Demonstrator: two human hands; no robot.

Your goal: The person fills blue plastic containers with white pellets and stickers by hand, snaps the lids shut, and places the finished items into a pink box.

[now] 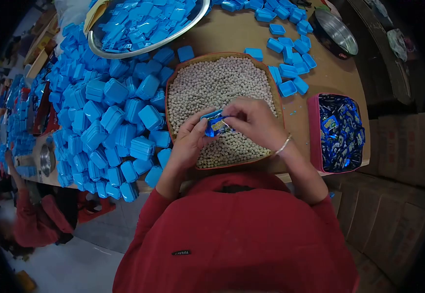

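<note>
My left hand is wrapped around a small blue plastic case. A shiny blue foil packet with a yellowish print lies at the case, between my two hands. The fingertips of my right hand pinch the packet's right end, and a light bangle circles that wrist. Both hands are over a wide tray filled with small pale round pellets.
Closed blue cases are heaped on the left. A metal basin of flat blue pieces stands behind them. Open blue cases lie back right, near a metal pot. A pink box holds foil packets. Another person sits far left.
</note>
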